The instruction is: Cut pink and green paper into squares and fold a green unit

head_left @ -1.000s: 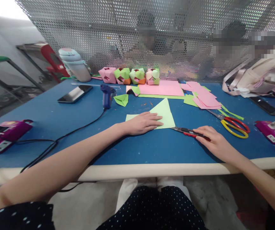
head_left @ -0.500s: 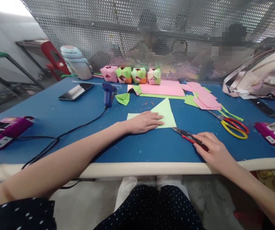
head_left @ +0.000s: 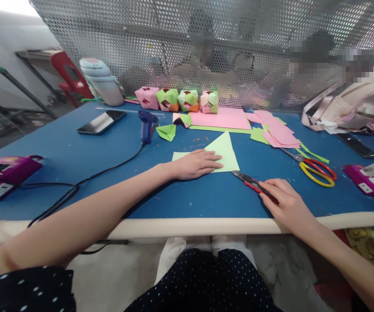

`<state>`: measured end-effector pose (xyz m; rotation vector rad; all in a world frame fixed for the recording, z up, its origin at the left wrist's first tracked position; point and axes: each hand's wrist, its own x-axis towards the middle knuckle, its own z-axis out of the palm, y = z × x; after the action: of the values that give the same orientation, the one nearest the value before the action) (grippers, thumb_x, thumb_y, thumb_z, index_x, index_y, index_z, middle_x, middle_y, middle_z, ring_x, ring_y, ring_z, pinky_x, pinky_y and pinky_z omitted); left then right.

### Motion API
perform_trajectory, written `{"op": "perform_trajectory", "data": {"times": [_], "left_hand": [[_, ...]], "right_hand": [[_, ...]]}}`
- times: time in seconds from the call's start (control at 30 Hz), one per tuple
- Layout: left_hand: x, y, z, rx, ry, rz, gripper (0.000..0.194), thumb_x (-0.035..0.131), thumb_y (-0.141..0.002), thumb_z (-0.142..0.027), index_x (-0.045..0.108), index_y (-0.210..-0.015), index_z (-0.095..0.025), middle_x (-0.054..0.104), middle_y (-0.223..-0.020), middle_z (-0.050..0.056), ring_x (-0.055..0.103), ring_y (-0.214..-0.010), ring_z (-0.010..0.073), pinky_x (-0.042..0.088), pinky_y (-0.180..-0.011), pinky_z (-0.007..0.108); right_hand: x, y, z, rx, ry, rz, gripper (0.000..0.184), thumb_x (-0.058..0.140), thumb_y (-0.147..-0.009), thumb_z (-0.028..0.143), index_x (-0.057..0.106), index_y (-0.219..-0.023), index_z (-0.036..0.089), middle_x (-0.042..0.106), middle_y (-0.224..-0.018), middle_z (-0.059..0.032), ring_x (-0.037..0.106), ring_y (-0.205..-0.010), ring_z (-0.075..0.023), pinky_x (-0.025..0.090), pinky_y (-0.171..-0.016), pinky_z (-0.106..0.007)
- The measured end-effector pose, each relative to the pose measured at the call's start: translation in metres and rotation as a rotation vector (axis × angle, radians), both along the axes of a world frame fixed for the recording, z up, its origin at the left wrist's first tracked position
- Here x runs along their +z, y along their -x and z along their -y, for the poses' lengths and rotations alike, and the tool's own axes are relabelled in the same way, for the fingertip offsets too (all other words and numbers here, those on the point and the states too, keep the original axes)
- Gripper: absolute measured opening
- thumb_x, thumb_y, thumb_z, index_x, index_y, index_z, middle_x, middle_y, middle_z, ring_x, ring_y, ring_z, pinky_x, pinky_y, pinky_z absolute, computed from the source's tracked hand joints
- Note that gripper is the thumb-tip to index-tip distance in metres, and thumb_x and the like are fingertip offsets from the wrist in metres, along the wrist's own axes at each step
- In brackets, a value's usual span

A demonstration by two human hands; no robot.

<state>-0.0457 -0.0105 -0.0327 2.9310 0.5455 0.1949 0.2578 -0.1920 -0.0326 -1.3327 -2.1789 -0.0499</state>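
Note:
My left hand (head_left: 196, 164) lies flat, fingers stretched out, pressing down a light green folded paper (head_left: 224, 151) on the blue table (head_left: 76, 156). The paper shows a triangular flap pointing away from me. My right hand (head_left: 287, 203) is closed around the handle of a red and black utility knife (head_left: 249, 182). The knife's tip rests just at the paper's lower right corner.
Red and yellow scissors (head_left: 317, 171) lie right of the knife. Pink and green sheets (head_left: 221, 120) and several folded paper cubes (head_left: 178, 99) sit at the back. A blue glue gun (head_left: 146, 124), a phone (head_left: 101, 121) and purple devices (head_left: 6, 172) (head_left: 365, 182) stand around. People sit behind the mesh screen (head_left: 141, 39).
My right hand has drawn the knife back toward me and slightly left, tilting it more diagonally. My left hand stays flat on the green paper.

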Motion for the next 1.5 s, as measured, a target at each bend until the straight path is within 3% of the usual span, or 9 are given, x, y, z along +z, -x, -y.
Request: {"op": "perform_trajectory", "data": {"times": [1.5], "left_hand": [[0.0, -0.001, 0.0, 0.019, 0.016, -0.015, 0.043, 0.033, -0.106, -0.039, 0.056, -0.141, -0.03, 0.04, -0.159, 0.002, 0.033, -0.149, 0.0245, 0.024, -0.121, 0.045]], "right_hand": [[0.002, 0.03, -0.007, 0.064, 0.039, 0.006, 0.029, 0.05, -0.098, 0.02, 0.065, -0.122, 0.016, 0.066, -0.109, -0.0144, 0.06, -0.1, -0.0269, 0.054, -0.087, -0.047]]}}
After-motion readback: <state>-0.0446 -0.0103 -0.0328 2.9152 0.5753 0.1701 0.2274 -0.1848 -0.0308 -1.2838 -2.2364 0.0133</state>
